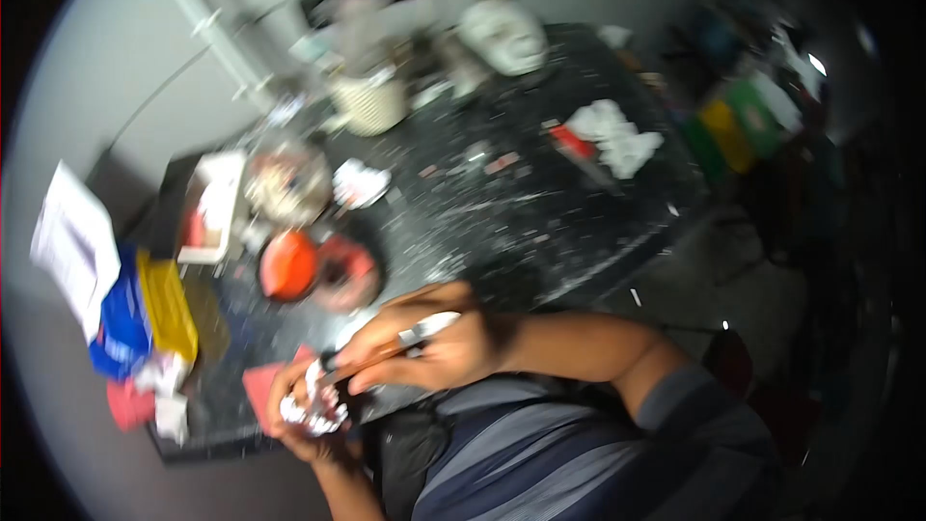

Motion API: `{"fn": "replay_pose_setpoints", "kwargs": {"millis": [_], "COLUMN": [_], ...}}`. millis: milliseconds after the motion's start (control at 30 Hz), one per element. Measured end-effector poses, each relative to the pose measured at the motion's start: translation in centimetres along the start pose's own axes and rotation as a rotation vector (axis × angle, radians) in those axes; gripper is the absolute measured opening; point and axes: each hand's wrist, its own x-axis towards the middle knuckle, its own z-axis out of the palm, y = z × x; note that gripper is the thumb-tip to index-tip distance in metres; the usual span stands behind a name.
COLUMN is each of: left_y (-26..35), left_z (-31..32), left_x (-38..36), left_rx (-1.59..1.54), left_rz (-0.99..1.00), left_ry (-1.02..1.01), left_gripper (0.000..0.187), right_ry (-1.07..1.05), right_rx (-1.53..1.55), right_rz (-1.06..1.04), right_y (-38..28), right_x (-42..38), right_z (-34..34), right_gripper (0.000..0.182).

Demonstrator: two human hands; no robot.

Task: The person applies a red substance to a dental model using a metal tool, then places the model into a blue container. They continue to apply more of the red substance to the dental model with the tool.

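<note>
My left hand (289, 403), low near the table's front edge, is closed around a shiny, crumpled silver piece (316, 413) that looks like foil. In my right hand (439, 342) is a slim tool with a brown shaft (378, 359), a metal band and a pale upper end. Its lower end points down at the silver piece and seems to meet it, though blur hides the exact contact. Beside my left hand a reddish sheet (258, 388) lies on the table. Just beyond my hands stand an orange-lidded jar (289, 263) and a round container with pinkish contents (347, 275).
On the dark, speckled table (463, 232) are a white tray (231, 195), a clear tub (287, 181), a cream basket (369, 104), a white mask-like object (506, 37), crumpled tissue (617, 138) and a red-handled cutter (571, 142). Blue and yellow packaging (145, 314) sits left.
</note>
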Motion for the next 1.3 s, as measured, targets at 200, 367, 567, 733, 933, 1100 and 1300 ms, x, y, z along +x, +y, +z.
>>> {"fn": "replay_pose_setpoints", "kwargs": {"millis": [200,367,567,733,933,1100,1300], "left_y": [-1.5,-1.5,-2.3,-2.3,-1.6,-0.9,-1.2], "left_z": [-2.4,-3.0,-4.2,-3.9,-3.1,-2.9,-2.5], "left_x": [0.7,2.0,3.5,3.9,4.1,4.2,4.7], "left_rx": [-0.108,-0.044,-0.054,0.014,0.056,0.076,-0.117], "left_rz": [0.110,0.050,0.068,0.091,0.095,0.069,0.119], "left_ry": [-0.079,-0.057,-0.093,-0.040,-0.041,-0.061,0.042], "left_gripper": [0.085,0.080,0.076,0.076,0.073,0.068,0.046], "right_ry": [0.275,0.417,0.533,0.568,0.577,0.515,0.517], "right_rx": [0.031,0.197,0.037,0.061,-0.031,-0.062,-0.083], "right_rz": [0.060,0.133,-0.014,-0.098,-0.084,-0.099,-0.144], "right_y": [0.3,1.1,2.3,3.4,2.4,2.3,1.9], "right_x": [0.3,0.8,1.1,1.4,1.3,1.3,1.2], "right_z": [-1.0,-1.8,-2.2,-2.0,-2.5,-2.9,-3.0], "right_gripper": [0.017,0.019,0.019,0.020,0.022,0.022,0.024]}}
